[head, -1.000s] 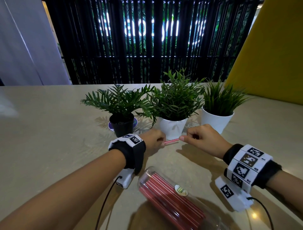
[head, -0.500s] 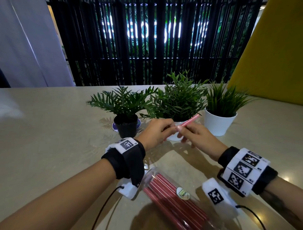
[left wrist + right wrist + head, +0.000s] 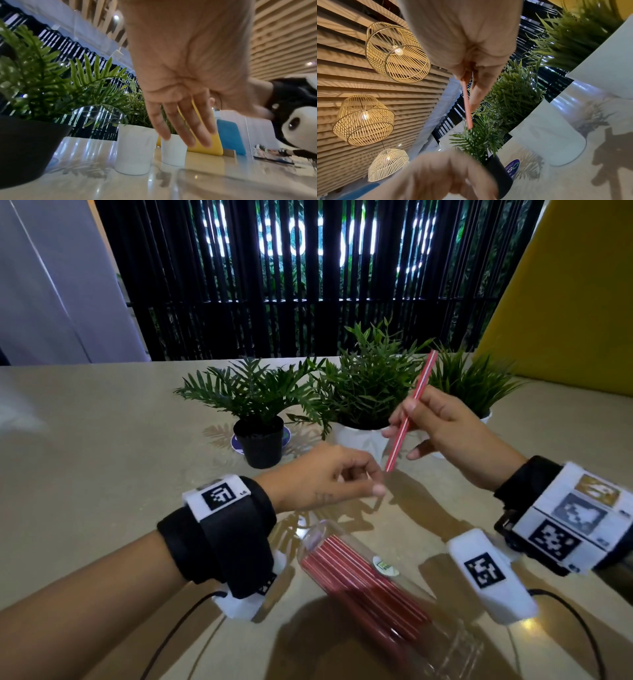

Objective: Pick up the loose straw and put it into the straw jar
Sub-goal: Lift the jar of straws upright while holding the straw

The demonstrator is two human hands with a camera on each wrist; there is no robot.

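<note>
Above the table [image 3: 102,440], the right hand [image 3: 452,433] is pinching the loose straw [image 3: 409,412] mid-length, tilting it steeply, probably for aiming. Below it, the left hand [image 3: 322,477] is hovering relaxed and empty beside the straw jar [image 3: 370,580], which is lying on its side.

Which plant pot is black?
The left pot, holding the fern-like plant, is black. The middle pot and right pot are white.

The straw jar [image 3: 383,587] lies on the table [image 3: 85,440], three potted plants [image 3: 370,392] in a row behind it.
</note>
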